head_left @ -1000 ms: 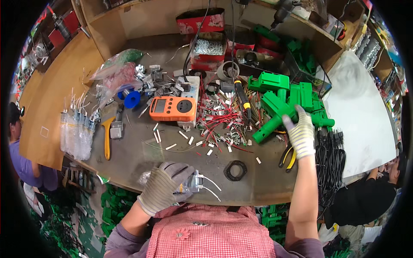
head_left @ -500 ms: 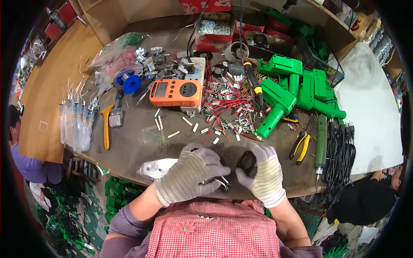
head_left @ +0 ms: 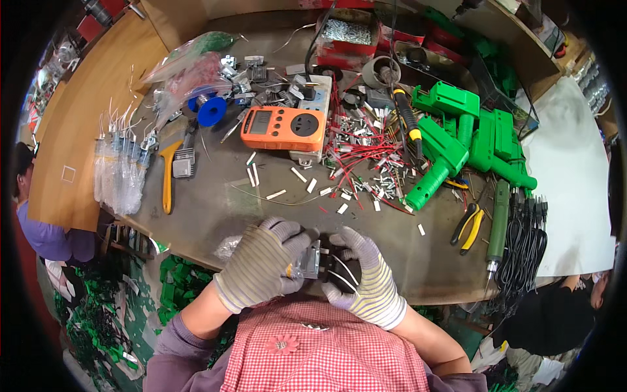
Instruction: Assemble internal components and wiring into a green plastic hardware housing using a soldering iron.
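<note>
My gloved left hand (head_left: 264, 264) is closed around a small metal-and-clear-plastic part (head_left: 308, 261) at the table's near edge. Two white wires (head_left: 345, 271) run from its side toward my right hand (head_left: 371, 281). The right fingers curl around a dark piece (head_left: 334, 264) between the hands; it looks like the black ring seen earlier, but is mostly hidden. Just left of the left hand lies a crumpled clear plastic wrap (head_left: 227, 247), partly covered by it.
Beyond my hands lie an orange meter (head_left: 284, 129), loose white pieces and red wires (head_left: 369, 157). Green plastic housings (head_left: 447, 144), yellow-black pliers (head_left: 467, 228), a green electric screwdriver (head_left: 499, 225) and black cords (head_left: 526, 242) sit right. A yellow-handled brush (head_left: 168, 176) lies left.
The right hand has moved left, bringing the dark ring up against the left hand's part. The left hand has turned, showing the part more. The whole view has shifted slightly.
</note>
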A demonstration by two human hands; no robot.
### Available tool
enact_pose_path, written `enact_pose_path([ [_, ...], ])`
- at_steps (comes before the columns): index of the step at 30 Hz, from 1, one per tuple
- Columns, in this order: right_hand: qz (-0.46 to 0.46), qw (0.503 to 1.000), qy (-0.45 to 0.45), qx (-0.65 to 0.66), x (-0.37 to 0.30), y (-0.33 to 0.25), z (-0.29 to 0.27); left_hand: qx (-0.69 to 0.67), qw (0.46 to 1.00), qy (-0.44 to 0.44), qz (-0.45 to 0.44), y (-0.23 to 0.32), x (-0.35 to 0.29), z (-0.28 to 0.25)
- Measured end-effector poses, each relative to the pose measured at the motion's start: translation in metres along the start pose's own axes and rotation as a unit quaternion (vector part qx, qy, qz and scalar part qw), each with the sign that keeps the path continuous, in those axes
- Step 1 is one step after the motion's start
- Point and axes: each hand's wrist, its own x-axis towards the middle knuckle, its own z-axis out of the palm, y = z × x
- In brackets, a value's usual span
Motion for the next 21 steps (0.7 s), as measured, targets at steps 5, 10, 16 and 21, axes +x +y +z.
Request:
enact_pose_path([
  [5, 0.03, 0.999, 0.0, 0.044, -0.004, 0.004, -0.003, -0.034, 0.999, 0.026, 0.028, 0.0, -0.002, 0.002],
  [10, 0.037, 0.997, -0.057, 0.027, -0.006, 0.005, -0.014, -0.056, 0.998, -0.002, 0.031, 0.003, 0.005, 0.003],
  [16, 0.14, 0.966, -0.115, 0.185, 0.004, -0.002, -0.031, -0.058, 0.996, 0.007, 0.07, -0.003, 0.003, 0.01],
  [21, 0.103, 0.988, -0.097, 0.059, -0.002, -0.008, -0.022, -0.061, 0.997, 0.017, 0.033, 0.004, 0.006, 0.008],
])
